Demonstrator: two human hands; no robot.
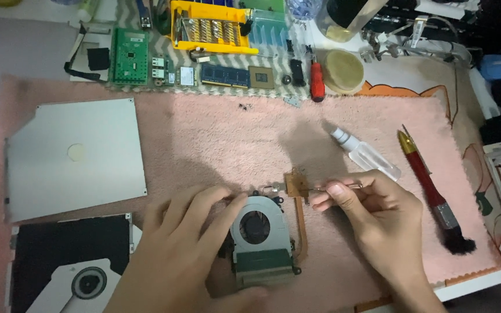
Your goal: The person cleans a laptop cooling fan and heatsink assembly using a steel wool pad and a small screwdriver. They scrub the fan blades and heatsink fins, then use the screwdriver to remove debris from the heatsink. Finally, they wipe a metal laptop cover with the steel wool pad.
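seen from above, a left hand (187,255) rests with fingers spread over a laptop cooling fan (260,240) on a pink towel (215,139), while the right hand (372,217) pinches a thin metal tool (343,186) against the fan's copper plate (297,184). nearby lie a clear spray bottle (365,154), a red-handled brush (433,194) and a grey drive cover (76,157).

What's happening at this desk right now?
A person is working on a laptop cooling fan with a copper heat pipe, laid on a pink towel. The left hand steadies the fan housing, while the right hand holds a thin metal tool at the copper plate. A small spray bottle and a red-handled brush lie to the right; an optical drive's cover lies to the left.
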